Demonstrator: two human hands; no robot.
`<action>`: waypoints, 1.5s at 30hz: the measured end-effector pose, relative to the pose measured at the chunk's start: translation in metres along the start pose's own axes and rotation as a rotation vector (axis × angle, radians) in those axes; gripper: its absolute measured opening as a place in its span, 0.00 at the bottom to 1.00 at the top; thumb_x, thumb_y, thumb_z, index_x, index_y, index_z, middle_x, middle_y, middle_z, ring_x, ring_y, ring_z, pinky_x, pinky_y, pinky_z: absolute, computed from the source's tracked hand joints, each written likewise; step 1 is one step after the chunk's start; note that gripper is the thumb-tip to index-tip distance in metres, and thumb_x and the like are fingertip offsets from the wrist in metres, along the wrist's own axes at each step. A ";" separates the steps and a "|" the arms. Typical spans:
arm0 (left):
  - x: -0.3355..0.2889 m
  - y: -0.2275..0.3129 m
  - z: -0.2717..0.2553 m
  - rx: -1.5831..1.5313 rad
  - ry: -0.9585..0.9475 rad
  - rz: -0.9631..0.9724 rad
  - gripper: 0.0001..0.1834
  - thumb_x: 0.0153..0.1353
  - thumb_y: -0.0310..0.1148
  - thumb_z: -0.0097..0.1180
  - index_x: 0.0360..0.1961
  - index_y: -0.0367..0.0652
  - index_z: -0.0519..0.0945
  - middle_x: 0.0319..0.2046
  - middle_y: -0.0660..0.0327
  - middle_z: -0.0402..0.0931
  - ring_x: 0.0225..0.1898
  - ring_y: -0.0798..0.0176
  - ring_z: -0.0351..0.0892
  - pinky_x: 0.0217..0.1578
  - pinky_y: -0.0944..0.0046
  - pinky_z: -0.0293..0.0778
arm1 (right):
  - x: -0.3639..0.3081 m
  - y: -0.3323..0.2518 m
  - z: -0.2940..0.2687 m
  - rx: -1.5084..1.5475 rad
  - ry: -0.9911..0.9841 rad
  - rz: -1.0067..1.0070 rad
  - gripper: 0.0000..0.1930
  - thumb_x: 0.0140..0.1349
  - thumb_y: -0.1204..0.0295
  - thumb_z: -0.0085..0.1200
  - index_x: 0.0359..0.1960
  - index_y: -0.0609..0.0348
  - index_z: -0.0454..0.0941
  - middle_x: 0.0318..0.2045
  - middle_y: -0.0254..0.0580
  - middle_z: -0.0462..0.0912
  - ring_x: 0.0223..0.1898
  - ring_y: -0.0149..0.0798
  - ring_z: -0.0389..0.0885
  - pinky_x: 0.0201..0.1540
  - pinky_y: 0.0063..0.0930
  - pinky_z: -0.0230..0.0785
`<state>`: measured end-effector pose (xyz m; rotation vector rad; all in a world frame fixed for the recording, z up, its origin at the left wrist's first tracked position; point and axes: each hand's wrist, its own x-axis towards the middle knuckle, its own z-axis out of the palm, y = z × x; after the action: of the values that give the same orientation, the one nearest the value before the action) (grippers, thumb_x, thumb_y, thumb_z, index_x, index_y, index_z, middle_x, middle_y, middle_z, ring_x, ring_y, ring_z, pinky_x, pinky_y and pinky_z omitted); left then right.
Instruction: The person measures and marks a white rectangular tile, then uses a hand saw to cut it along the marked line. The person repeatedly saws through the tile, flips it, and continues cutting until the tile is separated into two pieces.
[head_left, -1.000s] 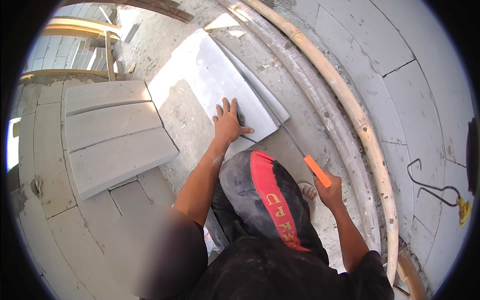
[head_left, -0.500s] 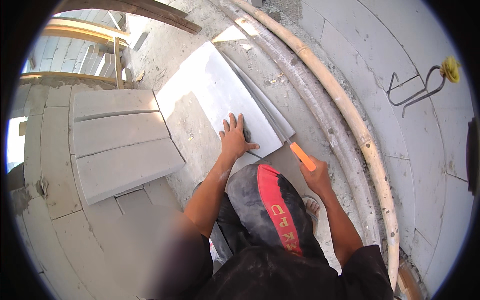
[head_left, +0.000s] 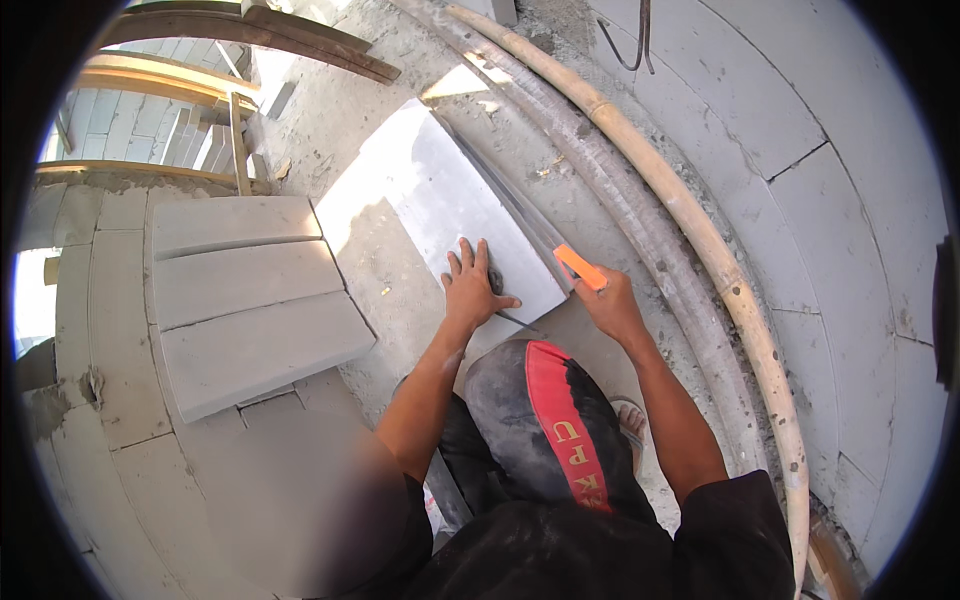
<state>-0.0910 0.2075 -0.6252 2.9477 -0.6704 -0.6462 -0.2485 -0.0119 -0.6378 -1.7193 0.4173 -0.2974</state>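
A large light grey block (head_left: 440, 200) lies flat on the dusty floor in front of me. My left hand (head_left: 473, 288) presses flat on its near corner, fingers spread. My right hand (head_left: 610, 305) grips an orange tool (head_left: 580, 267) and holds its tip at the block's right edge, close to the near corner. A thinner grey slab edge (head_left: 520, 215) shows along the block's right side. My knee in dark trousers with a red stripe (head_left: 550, 420) is bent just below both hands.
Three grey blocks (head_left: 245, 300) lie stacked side by side to the left. Two long curved poles (head_left: 690, 220) run along the block wall (head_left: 850, 200) on the right. Wooden planks (head_left: 240, 30) cross the top left. A sandalled foot (head_left: 630, 415) shows beside my knee.
The view has shifted, so the block sits more central. My right hand has brought the orange tool forward from beside my knee to the block's right edge. My left hand stays on the block.
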 end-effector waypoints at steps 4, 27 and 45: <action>0.004 0.003 0.001 0.011 0.014 0.023 0.81 0.33 0.56 0.89 0.85 0.46 0.50 0.84 0.36 0.40 0.82 0.23 0.44 0.73 0.23 0.56 | 0.028 -0.010 0.005 -0.105 -0.025 -0.004 0.19 0.65 0.65 0.60 0.49 0.70 0.86 0.28 0.65 0.86 0.33 0.60 0.90 0.39 0.47 0.79; 0.006 0.007 -0.003 0.080 -0.023 0.015 0.80 0.37 0.60 0.87 0.86 0.48 0.49 0.84 0.37 0.42 0.82 0.25 0.47 0.73 0.22 0.57 | -0.323 -0.096 -0.169 -0.317 -0.197 0.552 0.07 0.64 0.73 0.60 0.33 0.66 0.80 0.21 0.53 0.81 0.23 0.54 0.83 0.32 0.41 0.74; 0.004 0.006 -0.007 0.065 -0.021 0.015 0.81 0.36 0.60 0.87 0.85 0.45 0.49 0.84 0.36 0.41 0.82 0.23 0.46 0.72 0.20 0.56 | -0.277 -0.044 -0.132 -0.297 -0.116 0.360 0.09 0.65 0.72 0.61 0.32 0.67 0.80 0.20 0.53 0.80 0.23 0.50 0.84 0.31 0.42 0.73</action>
<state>-0.0877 0.2002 -0.6198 2.9957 -0.7277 -0.6680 -0.5489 -0.0022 -0.5602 -1.8963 0.7003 0.1311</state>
